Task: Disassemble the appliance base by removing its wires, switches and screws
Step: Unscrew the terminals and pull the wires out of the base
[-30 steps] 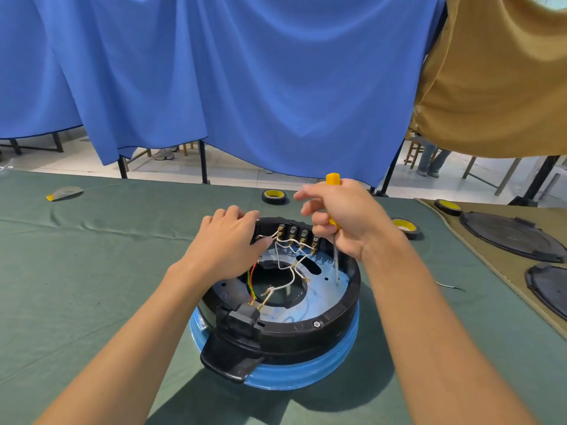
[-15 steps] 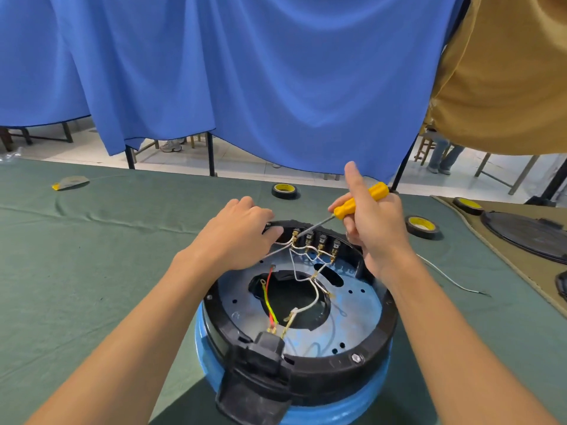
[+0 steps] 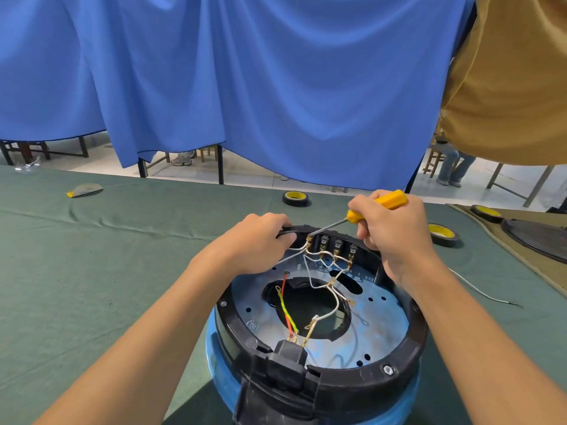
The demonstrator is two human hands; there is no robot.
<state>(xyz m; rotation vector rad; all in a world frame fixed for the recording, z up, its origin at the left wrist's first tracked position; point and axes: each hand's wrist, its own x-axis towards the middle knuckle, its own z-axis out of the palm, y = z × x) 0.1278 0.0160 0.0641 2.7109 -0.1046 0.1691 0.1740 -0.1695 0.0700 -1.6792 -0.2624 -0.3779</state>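
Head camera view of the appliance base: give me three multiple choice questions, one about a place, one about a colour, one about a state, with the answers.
1. Where does the tip of the screwdriver point?
A) at the leftmost switch on the far rim
B) at the near black connector
C) at a tape roll

2. What colour is the screwdriver's handle?
A) red
B) yellow
C) green

3. What is the left hand doing?
A) lying flat on the cloth
B) holding a tape roll
C) gripping the appliance base at its far rim

Answers:
1 A, the shaft runs down to the first switch in the row.
2 B, the yellow handle sticks out above the right hand.
3 C, its fingers curl over the black rim.
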